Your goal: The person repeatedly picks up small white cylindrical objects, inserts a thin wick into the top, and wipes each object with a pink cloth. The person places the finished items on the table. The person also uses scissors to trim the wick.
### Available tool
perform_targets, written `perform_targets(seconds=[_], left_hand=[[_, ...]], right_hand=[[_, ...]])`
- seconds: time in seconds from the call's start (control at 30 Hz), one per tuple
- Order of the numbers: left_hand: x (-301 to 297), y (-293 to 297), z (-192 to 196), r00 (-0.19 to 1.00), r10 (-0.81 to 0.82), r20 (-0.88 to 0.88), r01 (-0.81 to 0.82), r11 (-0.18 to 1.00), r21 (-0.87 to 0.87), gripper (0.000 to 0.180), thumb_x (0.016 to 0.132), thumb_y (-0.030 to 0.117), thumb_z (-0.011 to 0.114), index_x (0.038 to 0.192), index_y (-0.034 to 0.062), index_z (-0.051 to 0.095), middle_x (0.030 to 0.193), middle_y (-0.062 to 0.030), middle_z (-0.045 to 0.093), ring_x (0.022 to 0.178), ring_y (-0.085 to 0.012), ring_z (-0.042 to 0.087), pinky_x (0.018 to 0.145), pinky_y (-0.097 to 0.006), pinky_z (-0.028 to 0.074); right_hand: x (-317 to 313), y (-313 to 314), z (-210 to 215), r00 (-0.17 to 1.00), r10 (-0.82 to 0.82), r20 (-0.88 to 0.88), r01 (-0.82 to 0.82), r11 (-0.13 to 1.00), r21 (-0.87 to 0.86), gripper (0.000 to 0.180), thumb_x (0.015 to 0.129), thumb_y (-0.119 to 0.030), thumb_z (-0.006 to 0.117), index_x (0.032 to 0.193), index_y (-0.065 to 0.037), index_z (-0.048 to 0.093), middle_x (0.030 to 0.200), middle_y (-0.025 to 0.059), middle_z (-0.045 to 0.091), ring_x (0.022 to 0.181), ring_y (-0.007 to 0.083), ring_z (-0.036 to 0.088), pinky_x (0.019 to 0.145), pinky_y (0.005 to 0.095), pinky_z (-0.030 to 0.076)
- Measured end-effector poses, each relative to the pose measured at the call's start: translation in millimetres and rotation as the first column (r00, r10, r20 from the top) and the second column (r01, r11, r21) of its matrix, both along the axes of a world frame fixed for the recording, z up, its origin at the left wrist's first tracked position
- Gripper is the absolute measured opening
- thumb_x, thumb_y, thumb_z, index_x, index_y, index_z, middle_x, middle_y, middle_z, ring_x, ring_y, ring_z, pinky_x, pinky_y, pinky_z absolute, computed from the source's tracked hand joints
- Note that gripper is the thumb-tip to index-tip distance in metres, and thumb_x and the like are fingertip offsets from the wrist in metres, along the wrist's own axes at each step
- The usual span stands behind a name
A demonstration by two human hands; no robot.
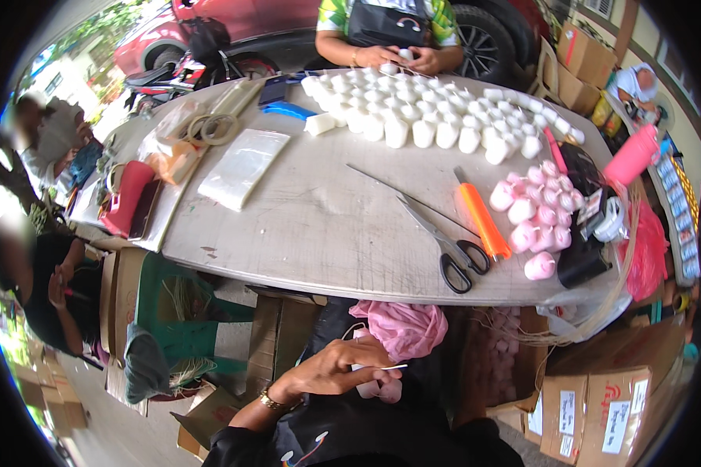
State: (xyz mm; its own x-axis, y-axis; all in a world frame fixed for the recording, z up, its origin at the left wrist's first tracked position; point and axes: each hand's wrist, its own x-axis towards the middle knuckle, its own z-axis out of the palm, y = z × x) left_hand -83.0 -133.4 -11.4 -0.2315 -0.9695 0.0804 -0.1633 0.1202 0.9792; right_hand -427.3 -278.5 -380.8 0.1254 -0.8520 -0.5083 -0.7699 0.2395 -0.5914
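Over my lap, my left hand is closed, with a bracelet at its wrist. Its fingers curl about small pink candles, and a thin white wick sticks out past the fingertips. A bunched pink cloth lies right beyond those fingers, below the table edge. My right hand cannot be made out; the cloth and dark clothing hide it. On the table in front are black-handled scissors, an orange-handled cutter, a thin rod and a cluster of pink candles.
Many white candles cover the table's far side, where another person's hands hold one. Clear plastic bags, tape rolls and a red tape dispenser lie left. Cardboard boxes and a green chair flank me.
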Motion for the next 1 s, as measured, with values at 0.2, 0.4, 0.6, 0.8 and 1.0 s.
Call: perform_targets(seconds=[0.2, 0.4, 0.6, 0.8, 1.0], left_hand=[[7, 24, -2, 0.574, 0.275, -0.771, -0.022, 0.947, 0.321, 0.024, 0.1, 0.02, 0.052, 0.104, 0.0, 0.065, 0.07, -0.0032, 0.05, 0.077, -0.018, 0.053, 0.109, -0.052, 0.036], [17, 40, -32, 0.11, 0.286, -0.952, -0.041, 0.958, 0.283, 0.036, 0.102, 0.032, 0.047, 0.095, 0.0007, 0.063, 0.055, 0.0051, 0.023, 0.053, -0.011, 0.032, 0.102, -0.056, 0.044], [47, 72, -28, 0.172, 0.3, -0.938, -0.163, 0.948, 0.273, 0.073, 0.105, 0.051, 0.015, 0.098, -0.0056, 0.061, 0.052, 0.0033, 0.019, 0.047, -0.0114, 0.025, 0.089, -0.059, 0.053], [33, 70, -26, 0.396, 0.369, -0.841, -0.118, 0.929, 0.352, 0.075, 0.102, 0.059, 0.02, 0.106, -0.0042, 0.06, 0.057, 0.0016, 0.033, 0.051, -0.0112, 0.035, 0.086, -0.051, 0.057], [17, 49, -34, 0.501, 0.397, -0.77, 0.042, 0.877, 0.479, 0.062, 0.102, 0.052, 0.034, 0.112, -0.0042, 0.058, 0.074, -0.0054, 0.051, 0.073, -0.0156, 0.054, 0.091, -0.048, 0.053]], right_hand=[[23, -1, 9, 0.978, 0.137, -0.157, -0.144, 0.989, -0.037, 0.02, 0.094, -0.021, 0.057, 0.109, -0.008, 0.058, 0.093, 0.006, 0.057, 0.08, 0.0166, 0.056, 0.07, 0.0313, 0.049], [11, -4, 16, 0.954, 0.191, -0.233, -0.213, 0.975, -0.07, 0.024, 0.093, -0.02, 0.058, 0.113, -0.008, 0.056, 0.098, 0.0075, 0.057, 0.083, 0.0184, 0.057, 0.073, 0.033, 0.049], [6, -16, 20, 0.947, 0.182, -0.266, -0.21, 0.974, -0.082, 0.028, 0.092, -0.018, 0.058, 0.118, -0.008, 0.054, 0.103, 0.009, 0.057, 0.086, 0.0201, 0.057, 0.075, 0.0347, 0.05], [2, -24, 27, 0.959, 0.146, -0.244, -0.163, 0.985, -0.051, 0.033, 0.091, -0.017, 0.058, 0.122, -0.008, 0.052, 0.108, 0.0105, 0.057, 0.089, 0.0219, 0.058, 0.077, 0.0364, 0.051], [-19, -8, 32, 0.988, -0.101, 0.115, 0.092, 0.992, 0.084, 0.038, 0.091, -0.016, 0.059, 0.126, -0.008, 0.05, 0.113, 0.012, 0.058, 0.092, 0.0237, 0.058, 0.08, 0.0381, 0.051]])
